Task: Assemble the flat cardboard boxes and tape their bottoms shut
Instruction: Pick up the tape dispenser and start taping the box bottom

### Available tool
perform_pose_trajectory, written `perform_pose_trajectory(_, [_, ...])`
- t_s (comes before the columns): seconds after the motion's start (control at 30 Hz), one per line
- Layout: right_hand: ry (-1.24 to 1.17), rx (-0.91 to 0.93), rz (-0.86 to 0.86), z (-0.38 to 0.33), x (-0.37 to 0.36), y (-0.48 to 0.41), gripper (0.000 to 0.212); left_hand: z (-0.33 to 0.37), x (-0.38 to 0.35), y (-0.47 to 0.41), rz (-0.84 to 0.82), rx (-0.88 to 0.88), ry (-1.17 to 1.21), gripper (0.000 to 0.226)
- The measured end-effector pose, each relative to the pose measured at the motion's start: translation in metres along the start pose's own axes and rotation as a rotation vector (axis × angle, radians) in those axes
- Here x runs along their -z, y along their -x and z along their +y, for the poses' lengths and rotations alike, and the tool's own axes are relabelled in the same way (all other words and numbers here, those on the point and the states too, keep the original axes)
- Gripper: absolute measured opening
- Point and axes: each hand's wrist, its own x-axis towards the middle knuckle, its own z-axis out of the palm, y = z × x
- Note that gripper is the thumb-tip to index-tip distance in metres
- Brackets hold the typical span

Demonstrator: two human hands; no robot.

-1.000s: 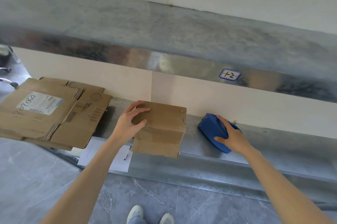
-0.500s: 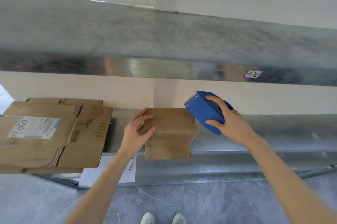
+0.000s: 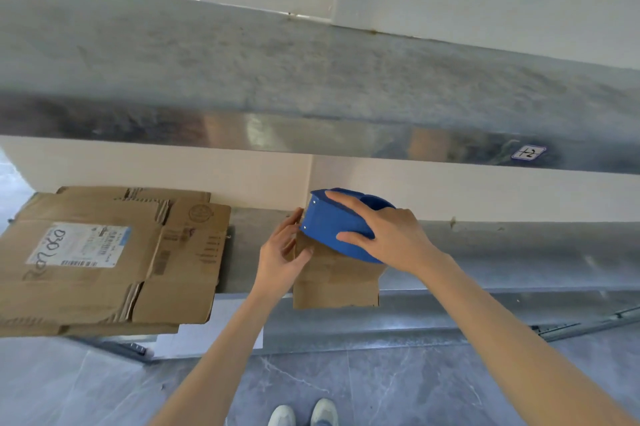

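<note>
A small brown cardboard box point(image 3: 337, 282) stands on the metal shelf point(image 3: 485, 252), its near side hanging over the shelf's front edge. My left hand point(image 3: 282, 257) holds the box's left side, fingers along its far left corner and thumb on its top. My right hand point(image 3: 384, 235) grips a blue tape dispenser point(image 3: 332, 226) and holds it over the far part of the box's top. Whether the dispenser touches the cardboard is hidden.
A stack of flattened cardboard boxes point(image 3: 104, 259) with a white label lies on the shelf to the left. An upper metal shelf point(image 3: 311, 86) runs overhead. White paper point(image 3: 194, 339) hangs below the stack. Grey tiled floor and my shoes point(image 3: 303, 413) are below.
My right hand lifted the blue tape dispenser off the shelf and carried it left onto the box's top. My left hand slid from the box's top to its left side.
</note>
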Motion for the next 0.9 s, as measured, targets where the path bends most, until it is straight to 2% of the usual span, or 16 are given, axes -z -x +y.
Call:
perform_pose_trajectory(0.23, [0.012,0.116,-0.057,0.008,-0.005,-0.004,0.053,0.005,0.003,0.000,0.003,0.064,0.102,0.055])
perform_pose_trajectory(0.4, [0.028,0.156,-0.078,0.014,-0.014,0.001,0.052,0.015,0.029,-0.015,-0.171,0.088,-0.081,0.051])
perform_pose_trajectory(0.53, [0.015,0.158,-0.064,0.016,-0.018,0.000,0.051,0.035,0.043,-0.036,-0.158,0.057,-0.069,0.041])
perform_pose_trajectory(0.73, [0.009,0.188,-0.057,0.016,-0.017,0.001,0.052,0.049,0.037,-0.058,-0.326,0.125,-0.142,0.037])
perform_pose_trajectory(0.9, [0.045,0.214,-0.035,0.016,-0.017,0.001,0.054,0.048,0.032,-0.060,-0.303,0.114,-0.198,0.035])
